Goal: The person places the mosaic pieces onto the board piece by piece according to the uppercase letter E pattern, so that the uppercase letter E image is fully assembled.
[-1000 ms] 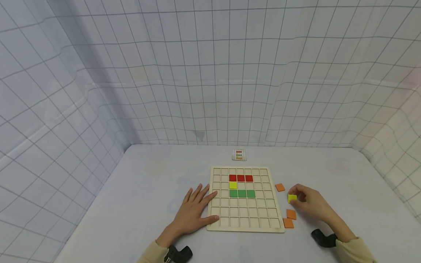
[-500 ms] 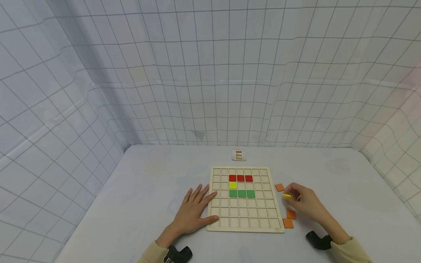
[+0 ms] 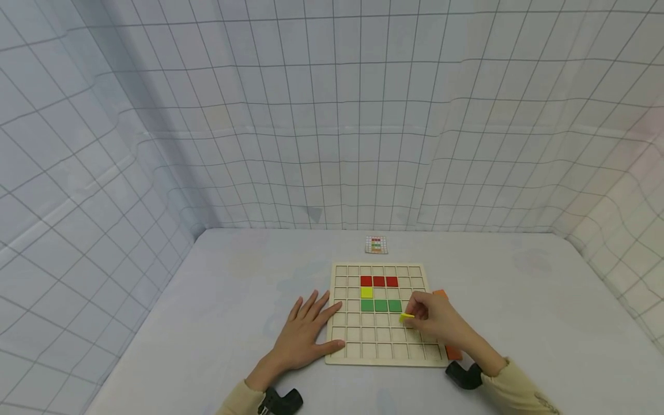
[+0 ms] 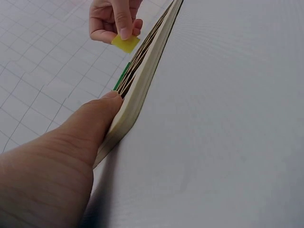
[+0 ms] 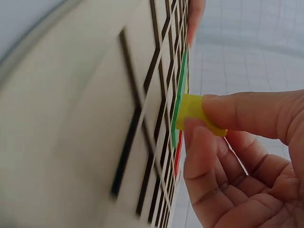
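Note:
A pale wooden grid board [image 3: 384, 351] lies flat on the table. Three red tiles [image 3: 379, 281] fill a row near its far side, one yellow tile [image 3: 366, 292] sits below the leftmost red, and three green tiles [image 3: 381, 305] form a row under that. My right hand [image 3: 436, 316] pinches a second yellow tile [image 5: 195, 114] between thumb and fingers, above the board just right of the green row. My left hand [image 3: 303, 340] rests with spread fingers on the board's left edge; its thumb [image 4: 90, 116] lies on the rim in the left wrist view.
Orange tiles [image 3: 453, 353] lie right of the board, partly hidden by my right hand and forearm. A small card [image 3: 376, 244] with a coloured grid pattern lies behind the board. White grid-lined cloth [image 3: 332, 115] hangs around the table's back and sides.
My right hand has carried the yellow tile leftward from beside the orange tiles to over the board, tilting it edge-on along the way. My left hand has stayed in place.

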